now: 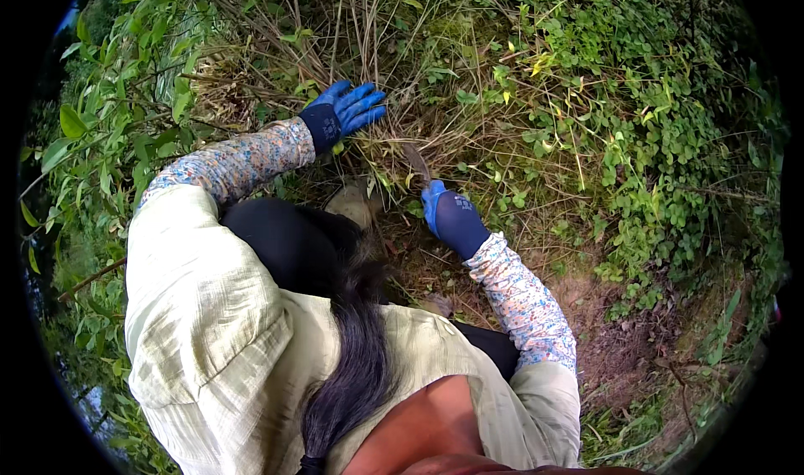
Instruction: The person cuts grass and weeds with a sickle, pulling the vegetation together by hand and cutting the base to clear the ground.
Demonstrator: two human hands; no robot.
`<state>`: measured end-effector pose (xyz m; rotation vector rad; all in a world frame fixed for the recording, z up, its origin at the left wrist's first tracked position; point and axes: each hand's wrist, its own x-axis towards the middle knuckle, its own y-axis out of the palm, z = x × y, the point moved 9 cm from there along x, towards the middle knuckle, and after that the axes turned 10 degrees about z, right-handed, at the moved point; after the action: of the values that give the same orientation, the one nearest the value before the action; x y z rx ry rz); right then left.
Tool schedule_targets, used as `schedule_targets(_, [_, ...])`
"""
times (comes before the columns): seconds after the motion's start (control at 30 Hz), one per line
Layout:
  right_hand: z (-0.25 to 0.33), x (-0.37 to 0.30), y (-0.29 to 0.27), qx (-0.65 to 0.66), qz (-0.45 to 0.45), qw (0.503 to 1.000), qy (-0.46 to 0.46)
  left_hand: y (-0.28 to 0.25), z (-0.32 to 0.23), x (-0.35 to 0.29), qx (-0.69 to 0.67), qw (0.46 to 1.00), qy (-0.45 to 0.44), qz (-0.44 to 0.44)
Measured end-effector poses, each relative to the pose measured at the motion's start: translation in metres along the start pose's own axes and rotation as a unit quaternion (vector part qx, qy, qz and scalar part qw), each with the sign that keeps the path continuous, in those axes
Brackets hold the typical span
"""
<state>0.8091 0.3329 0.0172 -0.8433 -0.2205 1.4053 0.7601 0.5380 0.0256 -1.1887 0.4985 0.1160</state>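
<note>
My left hand (347, 109), in a blue coated glove, is open with its fingers stretched out against dry stems and grass (402, 98). Lower and to the right, my right hand (450, 214) wears a matching glove and is closed around a bladed hand tool. The tool's dull brown blade (416, 162) points up and left into cut or flattened dry grass, just below my left fingertips. Its handle is hidden inside my fist, so I cannot tell its exact kind. Flowered sleeves cover both forearms.
A shoe (353, 203) stands on the ground between my hands, beside my bent dark-clad knee (276, 236). Leafy green plants (662, 140) grow thickly on the right. Leafy branches (84, 140) rise at the left. Bare brown soil (607, 333) shows at the lower right.
</note>
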Motion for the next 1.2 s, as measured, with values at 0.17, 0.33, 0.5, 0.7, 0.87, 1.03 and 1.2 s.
schedule_targets(0.17, [-0.015,-0.091,-0.004,0.164,0.057,0.984,0.031,-0.016,-0.001,0.042,0.020,0.994,0.102,-0.043])
schedule_targets(0.33, [0.008,-0.187,-0.060,0.419,0.068,0.884,0.196,-0.079,-0.005,0.059,-0.113,0.986,0.052,-0.110])
schedule_targets(0.5, [-0.002,-0.204,-0.148,0.415,-0.254,0.852,0.195,-0.249,0.102,0.020,0.007,0.901,-0.145,-0.409])
schedule_targets(0.7, [-0.019,-0.187,-0.176,0.472,-0.412,0.773,0.094,-0.283,0.226,-0.053,-0.070,0.795,-0.385,-0.464])
schedule_targets(0.87, [-0.031,-0.157,-0.125,0.489,-0.285,0.815,0.125,-0.076,0.110,0.009,-0.088,0.968,-0.236,0.021])
schedule_targets(1.03, [-0.024,-0.117,-0.101,0.489,-0.155,0.849,0.128,0.032,0.109,-0.038,-0.092,0.955,-0.275,0.065])
schedule_targets(1.2, [-0.004,-0.011,-0.153,0.340,-0.136,0.929,0.050,0.008,0.109,-0.035,-0.013,0.962,-0.272,0.025])
